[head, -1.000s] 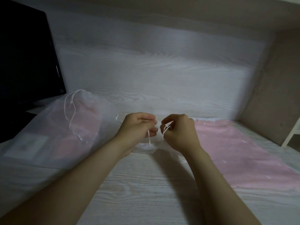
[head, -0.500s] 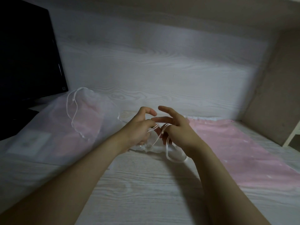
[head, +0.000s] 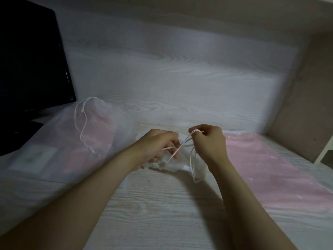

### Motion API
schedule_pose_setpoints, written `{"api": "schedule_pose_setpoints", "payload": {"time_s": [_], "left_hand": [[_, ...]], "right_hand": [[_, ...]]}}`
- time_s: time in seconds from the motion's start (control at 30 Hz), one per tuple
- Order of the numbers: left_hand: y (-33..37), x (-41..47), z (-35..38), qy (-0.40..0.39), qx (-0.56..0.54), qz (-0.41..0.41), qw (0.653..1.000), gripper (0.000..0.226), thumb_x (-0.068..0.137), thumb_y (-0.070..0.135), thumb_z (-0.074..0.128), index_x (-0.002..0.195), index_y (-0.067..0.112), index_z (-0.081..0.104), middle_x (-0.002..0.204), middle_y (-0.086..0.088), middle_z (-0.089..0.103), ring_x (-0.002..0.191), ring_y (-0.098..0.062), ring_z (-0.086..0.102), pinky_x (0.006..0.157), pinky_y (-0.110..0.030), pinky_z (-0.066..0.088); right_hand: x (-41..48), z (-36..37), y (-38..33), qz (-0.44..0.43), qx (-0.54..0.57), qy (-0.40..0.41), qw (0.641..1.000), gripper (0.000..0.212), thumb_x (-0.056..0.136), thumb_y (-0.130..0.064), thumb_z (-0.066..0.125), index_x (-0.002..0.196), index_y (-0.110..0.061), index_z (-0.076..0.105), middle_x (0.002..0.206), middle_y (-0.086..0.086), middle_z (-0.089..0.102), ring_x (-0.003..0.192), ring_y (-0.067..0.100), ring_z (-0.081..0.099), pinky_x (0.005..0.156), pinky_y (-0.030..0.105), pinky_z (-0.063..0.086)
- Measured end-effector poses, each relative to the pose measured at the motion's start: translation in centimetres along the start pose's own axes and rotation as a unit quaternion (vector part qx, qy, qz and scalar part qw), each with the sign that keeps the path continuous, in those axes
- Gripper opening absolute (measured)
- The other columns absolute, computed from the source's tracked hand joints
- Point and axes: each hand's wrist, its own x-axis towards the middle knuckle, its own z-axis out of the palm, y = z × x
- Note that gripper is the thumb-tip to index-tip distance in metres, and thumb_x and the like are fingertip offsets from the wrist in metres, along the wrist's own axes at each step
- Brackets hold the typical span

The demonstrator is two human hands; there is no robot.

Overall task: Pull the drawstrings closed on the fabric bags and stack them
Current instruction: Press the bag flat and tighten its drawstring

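Fingers of the right hand (head: pixel 209 141), spread half a second ago, have curled round the white drawstring (head: pixel 182 147) and drawn it up and away from the left hand (head: pixel 158 147). That hand's curled fingers grip the cord's other run, above the small white bag (head: pixel 173 166) lying on the worktop (head: pixel 162 204) beneath both hands. With the cord taut between them, the mouth looks to be cinching shut. A filled sheer bag (head: pixel 100 134) lies left of the hands and a flat pink fabric bag (head: pixel 270 168) right; stacking remains.
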Motion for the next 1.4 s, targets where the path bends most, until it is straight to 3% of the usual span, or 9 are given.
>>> {"api": "schedule_pose_setpoints", "payload": {"time_s": [0.17, 0.33, 0.47, 0.63, 0.77, 0.83, 0.93, 1.1, 1.4], "left_hand": [[-0.8, -0.1, 0.0, -0.039, 0.083, 0.06, 0.994, 0.017, 0.098, 0.041, 0.072, 0.095, 0.028, 0.084, 0.09, 0.001, 0.08, 0.057, -0.002, 0.053, 0.064, -0.026, 0.045], [-0.5, 0.1, -0.1, -0.031, 0.042, 0.014, 0.999, 0.029, 0.109, 0.029, 0.055, 0.099, 0.008, 0.071, 0.092, -0.006, 0.078, 0.045, -0.005, 0.035, 0.042, -0.018, 0.029], [-0.8, 0.5, -0.2, -0.022, 0.004, -0.007, 1.0, 0.025, 0.111, 0.029, 0.046, 0.097, 0.013, 0.059, 0.083, -0.008, 0.072, 0.045, -0.01, 0.03, 0.042, -0.023, 0.023], [-1.5, 0.8, -0.4, -0.026, -0.003, -0.003, 1.0, 0.026, 0.115, 0.032, 0.04, 0.104, 0.013, 0.055, 0.078, -0.004, 0.07, 0.046, -0.009, 0.032, 0.045, -0.025, 0.025], [-1.5, 0.8, -0.5, -0.04, -0.041, -0.009, 0.998, 0.031, 0.116, 0.029, 0.039, 0.118, 0.005, 0.059, 0.081, -0.006, 0.073, 0.046, -0.008, 0.028, 0.043, -0.02, 0.025], [-1.5, 0.8, -0.7, -0.042, -0.051, -0.013, 0.998, 0.037, 0.116, 0.027, 0.039, 0.118, -0.001, 0.062, 0.085, -0.007, 0.076, 0.046, -0.007, 0.026, 0.043, -0.02, 0.024], [-1.7, 1.0, -1.0, -0.034, -0.075, -0.014, 0.997, 0.038, 0.116, 0.026, 0.039, 0.115, -0.002, 0.064, 0.099, -0.012, 0.079, 0.048, -0.007, 0.025, 0.047, -0.022, 0.022], [-1.8, 1.4, -1.1, -0.016, -0.119, -0.027, 0.992, 0.037, 0.115, 0.024, 0.042, 0.123, -0.005, 0.063, 0.104, -0.011, 0.08, 0.053, -0.01, 0.024, 0.051, -0.025, 0.024], [-1.4, 1.1, -1.6, 0.002, -0.138, -0.069, 0.988, 0.026, 0.111, 0.028, 0.055, 0.101, 0.006, 0.064, 0.063, 0.005, 0.05, 0.05, -0.006, 0.031, 0.046, -0.021, 0.025]], "right_hand": [[0.4, -0.6, 0.4, 0.027, 0.028, 0.034, 0.999, 0.03, 0.083, -0.012, 0.054, 0.098, -0.019, 0.08, 0.083, -0.004, 0.075, 0.056, 0.018, 0.072, 0.054, 0.028, 0.056], [0.8, -1.3, -0.5, 0.019, 0.078, 0.115, 0.99, 0.019, 0.089, -0.015, 0.065, 0.103, -0.022, 0.074, 0.076, 0.001, 0.074, 0.041, 0.017, 0.065, 0.051, 0.026, 0.05], [2.1, -1.6, -2.2, 0.066, 0.027, -0.037, 0.997, 0.024, 0.075, -0.007, 0.063, 0.088, -0.017, 0.08, 0.06, -0.001, 0.067, 0.042, 0.009, 0.048, 0.042, 0.02, 0.034], [3.9, -0.9, -4.2, 0.136, 0.297, -0.093, 0.941, 0.039, 0.076, -0.008, 0.051, 0.109, -0.004, 0.071, 0.058, -0.005, 0.032, 0.049, 0.014, 0.023, 0.052, 0.029, 0.017], [5.0, 1.4, -4.0, -0.051, 0.1, -0.015, 0.994, 0.032, 0.085, -0.014, 0.047, 0.093, -0.019, 0.078, 0.056, -0.015, 0.056, 0.058, 0.011, 0.05, 0.062, 0.028, 0.038], [5.4, 2.5, -2.4, -0.12, -0.071, -0.075, 0.987, 0.035, 0.09, -0.011, 0.049, 0.108, -0.023, 0.076, 0.087, -0.01, 0.074, 0.083, 0.016, 0.066, 0.077, 0.032, 0.049], [4.7, 3.2, -0.3, -0.14, -0.304, -0.129, 0.933, 0.048, 0.086, -0.006, 0.054, 0.13, -0.024, 0.064, 0.134, 0.008, 0.058, 0.124, 0.034, 0.052, 0.103, 0.045, 0.042], [2.0, 2.5, -0.5, -0.133, -0.055, -0.145, 0.979, 0.015, 0.08, -0.012, 0.055, 0.089, -0.023, 0.062, 0.077, 0.004, 0.066, 0.071, 0.027, 0.065, 0.069, 0.048, 0.057], [0.6, 2.1, -0.6, -0.168, 0.002, -0.273, 0.947, 0.036, 0.081, -0.02, 0.083, 0.106, -0.025, 0.057, 0.1, 0.009, 0.063, 0.066, 0.01, 0.059, 0.068, 0.031, 0.056]]}}
